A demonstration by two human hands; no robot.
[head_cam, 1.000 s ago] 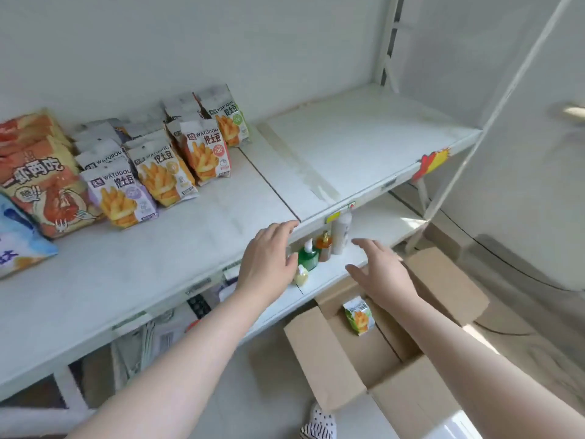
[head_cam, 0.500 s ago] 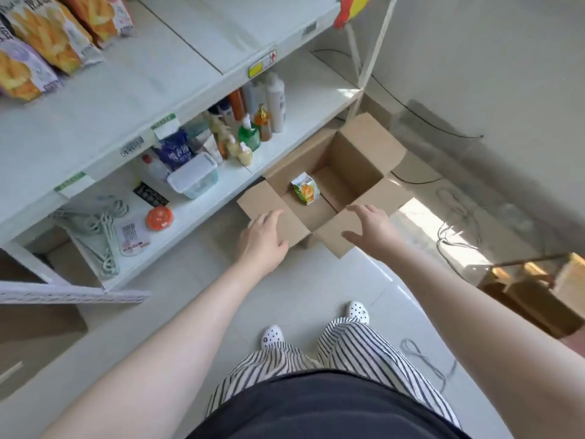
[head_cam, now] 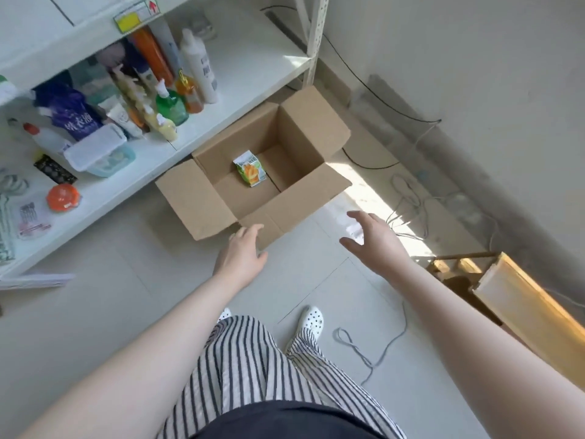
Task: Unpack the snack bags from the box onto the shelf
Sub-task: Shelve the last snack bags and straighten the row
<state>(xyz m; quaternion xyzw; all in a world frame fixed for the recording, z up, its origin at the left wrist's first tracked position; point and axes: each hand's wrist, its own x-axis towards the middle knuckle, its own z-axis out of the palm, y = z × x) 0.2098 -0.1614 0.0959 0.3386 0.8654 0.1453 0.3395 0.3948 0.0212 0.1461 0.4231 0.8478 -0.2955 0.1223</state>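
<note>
Left hand (head_cam: 242, 255) at open box (head_cam: 196, 202), one snack bag (head_cam: 250, 170) inside

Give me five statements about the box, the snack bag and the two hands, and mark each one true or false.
1. The cardboard box stands on the floor with its flaps open. True.
2. Several snack bags fill the box. False: only one green snack bag lies on its bottom.
3. The left hand holds nothing, its fingers stretched toward the near flap. True.
4. The right hand pinches the snack bag. False: it is open and empty, over the floor to the right of the box.
5. The box sits on the lower shelf among the bottles. False: it stands on the floor in front of that shelf.
</note>
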